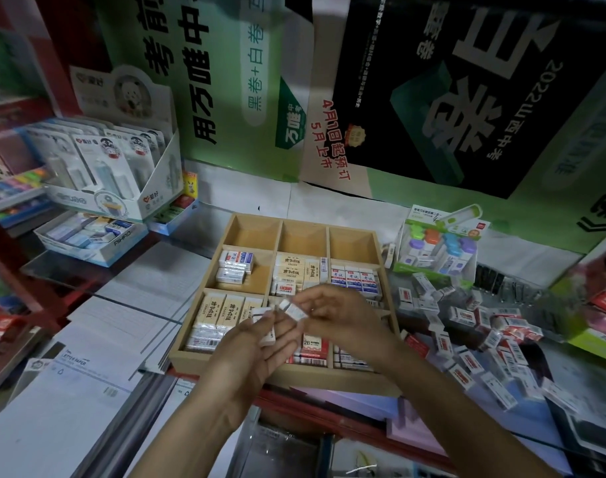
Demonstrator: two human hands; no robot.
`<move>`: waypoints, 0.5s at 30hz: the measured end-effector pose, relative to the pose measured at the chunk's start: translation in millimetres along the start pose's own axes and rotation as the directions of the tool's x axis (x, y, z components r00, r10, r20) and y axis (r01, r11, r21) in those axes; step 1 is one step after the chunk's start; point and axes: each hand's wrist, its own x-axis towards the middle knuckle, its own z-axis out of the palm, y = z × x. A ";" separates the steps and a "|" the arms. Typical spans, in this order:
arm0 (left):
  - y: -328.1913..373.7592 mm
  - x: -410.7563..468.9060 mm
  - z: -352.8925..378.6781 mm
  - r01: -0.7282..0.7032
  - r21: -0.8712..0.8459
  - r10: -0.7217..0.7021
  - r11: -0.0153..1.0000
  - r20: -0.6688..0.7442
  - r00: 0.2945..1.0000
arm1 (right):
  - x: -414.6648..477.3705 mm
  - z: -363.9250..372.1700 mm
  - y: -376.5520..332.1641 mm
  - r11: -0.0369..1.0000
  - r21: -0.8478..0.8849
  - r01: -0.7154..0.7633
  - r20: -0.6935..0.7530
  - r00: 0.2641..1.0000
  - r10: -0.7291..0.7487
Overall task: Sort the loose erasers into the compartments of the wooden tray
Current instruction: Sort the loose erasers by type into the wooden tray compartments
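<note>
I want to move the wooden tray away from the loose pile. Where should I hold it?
Probably by the far wall of the wooden tray, reaching over from above: the three back compartments are empty, so fingers can hook inside there, whereas the loose erasers crowd its right side.

Stationery shop. Retail display boxes (122, 188) of packaged goods, letter-paper pads (98, 367), exam-book posters (467, 88) behind the worktop (570, 426).
</note>
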 end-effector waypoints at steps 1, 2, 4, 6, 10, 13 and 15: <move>1.2 -0.6 -0.6 0.004 0.005 -0.004 1.000 0.006 1.000 | 5.5 -6.4 2.5 1.000 -0.022 -0.001 -0.043 0.999 0.000; 2.0 -1.5 -1.6 0.005 0.007 -0.005 1.000 0.007 1.000 | 13.5 -13.5 5.7 0.993 -0.117 0.009 -0.086 0.996 -0.019; 2.4 -3.1 -4.2 0.006 0.004 -0.006 1.000 0.003 1.000 | 34.4 -25.1 9.3 0.911 -0.412 0.014 -0.088 0.995 -0.055; 1.6 -4.5 -7.4 0.004 0.009 -0.004 1.000 0.008 1.000 | 54.5 -27.1 11.7 0.783 -0.621 0.040 0.025 0.999 -0.031; 1.7 -9.1 -9.6 0.001 0.007 -0.001 1.000 0.022 1.000 | 78.2 -16.8 20.9 0.626 -0.777 0.063 0.132 0.989 0.064; 3.2 -10.3 -11.0 -0.002 -0.027 0.003 1.000 0.039 0.999 | 81.6 -9.4 21.7 0.498 -0.862 0.097 0.138 0.989 0.046; 3.6 -11.2 -11.0 -0.002 -0.037 0.003 0.999 0.032 0.999 | 81.6 -2.4 21.5 0.357 -0.925 0.130 0.145 0.989 0.017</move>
